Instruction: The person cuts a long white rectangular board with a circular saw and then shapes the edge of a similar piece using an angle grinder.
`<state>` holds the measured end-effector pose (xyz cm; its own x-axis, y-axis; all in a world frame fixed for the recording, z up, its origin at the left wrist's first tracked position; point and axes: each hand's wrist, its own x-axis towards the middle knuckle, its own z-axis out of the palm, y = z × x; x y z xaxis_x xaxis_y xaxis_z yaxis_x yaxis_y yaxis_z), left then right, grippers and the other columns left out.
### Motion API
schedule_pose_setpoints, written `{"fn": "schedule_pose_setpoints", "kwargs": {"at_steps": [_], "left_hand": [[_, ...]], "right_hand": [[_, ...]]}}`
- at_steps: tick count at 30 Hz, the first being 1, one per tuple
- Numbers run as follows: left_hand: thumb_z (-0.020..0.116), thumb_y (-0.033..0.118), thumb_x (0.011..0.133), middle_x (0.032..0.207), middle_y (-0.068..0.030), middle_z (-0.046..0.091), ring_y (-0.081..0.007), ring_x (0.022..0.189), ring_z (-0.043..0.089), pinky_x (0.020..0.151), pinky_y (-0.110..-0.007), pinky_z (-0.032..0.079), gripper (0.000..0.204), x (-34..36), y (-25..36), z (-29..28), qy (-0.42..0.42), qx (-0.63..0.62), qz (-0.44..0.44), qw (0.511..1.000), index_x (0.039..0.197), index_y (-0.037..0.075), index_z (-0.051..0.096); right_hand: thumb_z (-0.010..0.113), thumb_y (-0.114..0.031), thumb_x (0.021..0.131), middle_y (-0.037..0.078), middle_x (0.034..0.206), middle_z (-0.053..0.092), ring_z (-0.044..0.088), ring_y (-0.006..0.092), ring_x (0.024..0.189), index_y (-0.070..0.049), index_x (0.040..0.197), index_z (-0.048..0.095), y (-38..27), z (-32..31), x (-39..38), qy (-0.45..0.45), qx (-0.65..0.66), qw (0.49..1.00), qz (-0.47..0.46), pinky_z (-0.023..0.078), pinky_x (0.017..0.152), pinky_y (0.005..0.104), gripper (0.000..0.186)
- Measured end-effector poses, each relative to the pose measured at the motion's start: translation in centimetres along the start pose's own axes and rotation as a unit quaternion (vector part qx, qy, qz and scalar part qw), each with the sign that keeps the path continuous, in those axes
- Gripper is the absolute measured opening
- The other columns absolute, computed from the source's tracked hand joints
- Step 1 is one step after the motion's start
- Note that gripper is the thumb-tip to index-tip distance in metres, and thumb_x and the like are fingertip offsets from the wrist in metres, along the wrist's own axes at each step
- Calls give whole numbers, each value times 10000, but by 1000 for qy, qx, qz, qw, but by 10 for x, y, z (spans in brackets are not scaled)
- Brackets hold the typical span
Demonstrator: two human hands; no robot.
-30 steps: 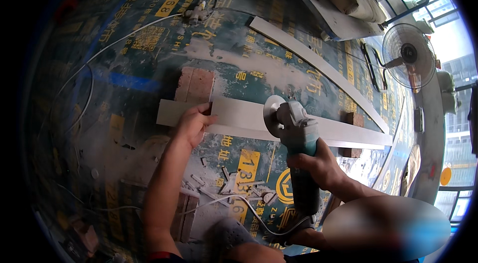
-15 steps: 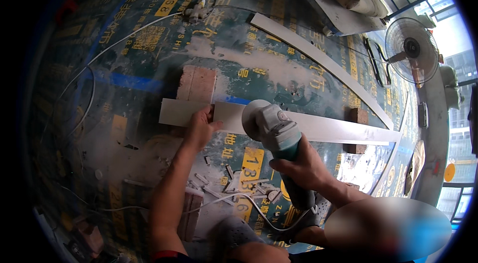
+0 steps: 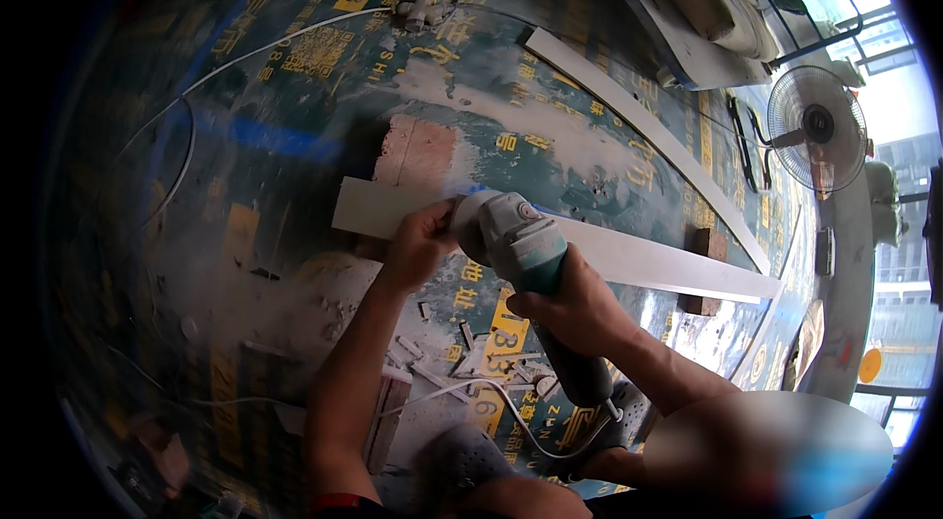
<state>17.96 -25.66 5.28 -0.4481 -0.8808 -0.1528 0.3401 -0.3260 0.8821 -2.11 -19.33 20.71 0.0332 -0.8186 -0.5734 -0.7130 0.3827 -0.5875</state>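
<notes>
A long white strip point(image 3: 638, 257), whose material I cannot make out, lies across the floor ahead of me on low supports. My left hand point(image 3: 422, 242) grips it near its left end, fingers curled over it. In my right hand point(image 3: 582, 308) is a green and grey angle grinder point(image 3: 535, 254), held round its body. Its round disc point(image 3: 473, 226) is at the strip, right beside my left fingers. The grinder head hides where the disc meets the strip. From the grinder's rear a white cord point(image 3: 511, 411) curves away to the left.
A reddish brick point(image 3: 417, 151) and a wooden block point(image 3: 707, 244) sit by the strip. Thin offcuts point(image 3: 511, 367) lie scattered near my shoes. Another white strip point(image 3: 648, 136) lies diagonally beyond. A standing fan point(image 3: 815, 126) is at right, a cable connector point(image 3: 420, 10) at upper left.
The grinder has moved left along the strip, up close to my left hand. My left hand keeps its hold on the strip. The whole view has shifted slightly.
</notes>
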Motion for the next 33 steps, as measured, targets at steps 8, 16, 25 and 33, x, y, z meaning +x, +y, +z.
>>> {"fn": "schedule_pose_setpoints", "kwargs": {"at_steps": [8, 16, 25, 33], "left_hand": [[557, -115, 876, 1174, -74, 692, -152, 1089, 638, 981, -301, 496, 400, -2, 2, 1, 2, -1, 1, 1000, 1257, -17, 625], [547, -130, 871, 1165, -88, 694, -161, 1082, 641, 973, -312, 507, 403, -1, -4, 0, 14, 34, -1, 999, 1250, -17, 627], [572, -127, 871, 1143, -65, 697, -128, 1057, 642, 940, -290, 507, 418, 2, -17, -10, 0, 43, 13, 999, 1271, -19, 622], [602, -98, 873, 1115, -94, 711, -127, 1025, 645, 921, -268, 488, 367, -1, -17, -6, 31, -3, -24, 999, 1234, -32, 626]], "right_hand": [[774, -380, 797, 335, 1097, 624, 657, 411, 1043, 126, 1169, 435, -5, 6, 12, 9, -37, 999, -11, 525, 903, 439, 714], [780, -382, 788, 320, 1089, 628, 659, 395, 1027, 121, 1163, 446, -14, 5, 16, -11, -23, 1000, 12, 529, 889, 428, 710], [782, -377, 783, 308, 1103, 629, 659, 380, 1036, 119, 1194, 438, -6, 2, 11, 1, -27, 999, 38, 529, 894, 415, 730], [798, -301, 775, 234, 1088, 646, 661, 298, 998, 95, 1250, 446, 11, -13, -3, 34, 22, 997, 68, 530, 875, 388, 712]]}}
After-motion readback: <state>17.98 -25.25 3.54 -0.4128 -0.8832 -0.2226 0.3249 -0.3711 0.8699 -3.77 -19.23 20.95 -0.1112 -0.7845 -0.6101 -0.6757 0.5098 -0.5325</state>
